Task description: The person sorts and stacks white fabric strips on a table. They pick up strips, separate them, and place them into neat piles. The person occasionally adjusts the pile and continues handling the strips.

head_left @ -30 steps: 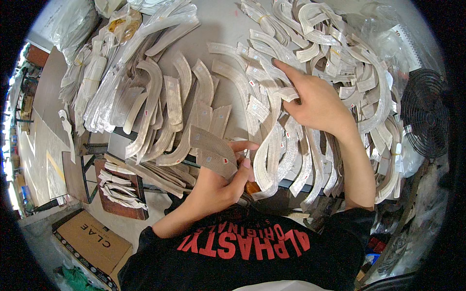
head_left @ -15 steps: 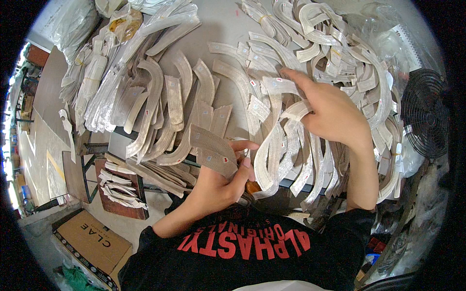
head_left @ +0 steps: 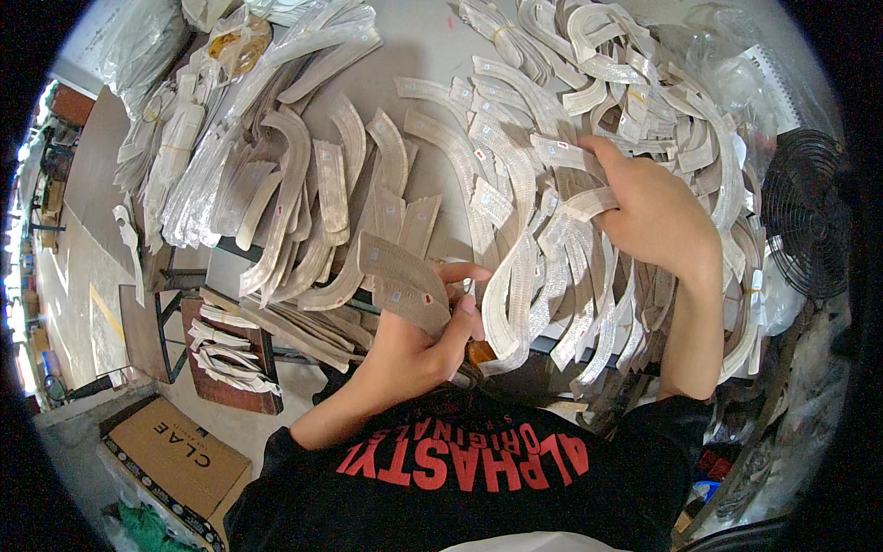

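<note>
The left hand grips grey-brown strips near the table's edge, likely bunched so they stay together. The right hand holds pale strips (how tightly, I cannot tell) at the heap, probably pinched by their ends to keep them apart.

Left fingers holding curved beige strip, right fingers gripping pale strips, black fan

Black short-sleeved shirt; red lettering across it
</note>
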`<action>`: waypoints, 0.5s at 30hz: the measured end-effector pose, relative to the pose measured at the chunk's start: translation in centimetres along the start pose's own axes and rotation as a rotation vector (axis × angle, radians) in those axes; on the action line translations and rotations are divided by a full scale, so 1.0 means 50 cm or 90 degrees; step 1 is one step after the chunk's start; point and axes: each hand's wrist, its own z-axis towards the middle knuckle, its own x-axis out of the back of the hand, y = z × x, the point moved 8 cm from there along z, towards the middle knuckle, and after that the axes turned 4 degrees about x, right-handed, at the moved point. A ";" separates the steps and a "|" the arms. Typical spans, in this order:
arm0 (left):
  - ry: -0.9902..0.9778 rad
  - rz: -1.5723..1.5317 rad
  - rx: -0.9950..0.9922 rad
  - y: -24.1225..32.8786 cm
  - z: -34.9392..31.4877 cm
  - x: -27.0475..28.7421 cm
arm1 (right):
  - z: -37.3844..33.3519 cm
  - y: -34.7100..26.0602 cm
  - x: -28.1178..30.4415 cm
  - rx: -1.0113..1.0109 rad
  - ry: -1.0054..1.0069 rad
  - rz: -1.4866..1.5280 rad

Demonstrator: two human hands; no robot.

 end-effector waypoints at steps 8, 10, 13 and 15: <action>0.075 0.085 -0.007 -0.011 0.007 0.011 | -0.013 -0.009 0.010 0.053 -0.063 -0.024; 0.092 0.093 -0.012 -0.014 0.006 0.011 | -0.023 -0.029 0.014 0.126 -0.087 0.007; 0.120 0.089 -0.035 -0.017 0.007 0.014 | -0.039 -0.056 0.018 0.219 -0.127 0.068; 0.133 0.034 -0.016 -0.013 0.003 0.010 | -0.042 -0.063 0.014 0.240 -0.160 0.086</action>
